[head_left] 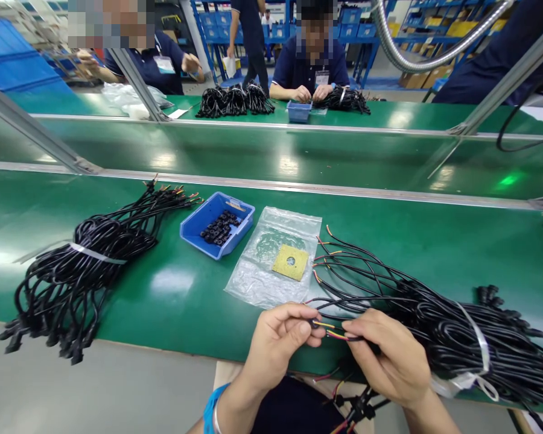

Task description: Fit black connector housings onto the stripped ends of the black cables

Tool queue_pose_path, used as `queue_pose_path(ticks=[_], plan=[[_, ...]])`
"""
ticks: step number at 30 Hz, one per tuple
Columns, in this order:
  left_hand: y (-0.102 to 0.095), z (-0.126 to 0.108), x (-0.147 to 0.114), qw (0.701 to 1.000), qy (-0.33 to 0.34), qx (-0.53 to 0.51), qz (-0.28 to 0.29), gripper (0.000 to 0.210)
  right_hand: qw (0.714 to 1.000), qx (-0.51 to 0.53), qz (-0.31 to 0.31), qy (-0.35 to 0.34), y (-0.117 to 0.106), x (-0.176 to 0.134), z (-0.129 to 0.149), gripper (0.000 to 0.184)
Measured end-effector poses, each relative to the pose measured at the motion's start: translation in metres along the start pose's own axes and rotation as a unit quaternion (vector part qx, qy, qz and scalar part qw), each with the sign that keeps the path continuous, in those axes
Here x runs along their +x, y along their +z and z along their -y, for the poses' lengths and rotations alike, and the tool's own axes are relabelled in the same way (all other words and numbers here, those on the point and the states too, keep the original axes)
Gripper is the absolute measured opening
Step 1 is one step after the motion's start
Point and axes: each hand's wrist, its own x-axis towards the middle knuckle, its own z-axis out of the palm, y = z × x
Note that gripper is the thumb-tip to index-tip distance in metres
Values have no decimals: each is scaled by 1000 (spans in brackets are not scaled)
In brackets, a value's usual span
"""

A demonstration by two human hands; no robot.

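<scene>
Between your two hands: thin wires, red and yellow, show in the narrow gap.
Left hand: your left hand pinches a small black part between thumb and fingers, which hide most of it.
Right hand: your right hand pinches a black cable close to its coloured wires, thumb and forefinger pressed together on it.
Beyond the grip: a clear bag lies flat on the green table, with a yellow square, holed in the middle, on it.
Farther off to the left: a blue bin holds small black pieces; past it lies a cable bundle under a white band.
Right of the grip: a second bundle lies near your right hand, its bared ends fanned toward the bag.
Below the grip: black connectors hang near your lap.
</scene>
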Motion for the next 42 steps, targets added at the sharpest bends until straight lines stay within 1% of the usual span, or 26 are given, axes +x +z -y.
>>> queue_pose_path(ticks=[4, 9, 14, 19, 25, 32, 37, 42], plan=[[-1, -1, 1, 1000, -10, -13, -15, 22, 1000, -5, -4, 3, 1, 1, 1, 23], [0, -2, 2, 999, -10, -27, -13, 20, 1000, -5, 3, -5, 2, -1, -1, 24], [1, -3, 2, 1000, 7, -20, -21, 19, 1000, -6, 10, -5, 2, -3, -2, 24], [1, -2, 2, 999, 15, -3, -34, 21, 1000, -9, 12, -4, 2, 0, 0, 25], [1, -1, 2, 999, 38, 8, -38, 18, 1000, -12, 10, -9, 2, 2, 1, 24], [-3, 2, 4, 997, 69, 24, -20, 14, 1000, -19, 23, -7, 3, -1, 0, 22], [-3, 3, 2, 997, 72, 28, -15, 12, 999, -26, 25, -9, 3, -2, -1, 23], [-3, 3, 0, 993, 94, 74, 5, 13, 999, -29, 31, -10, 3, -1, 2, 21]])
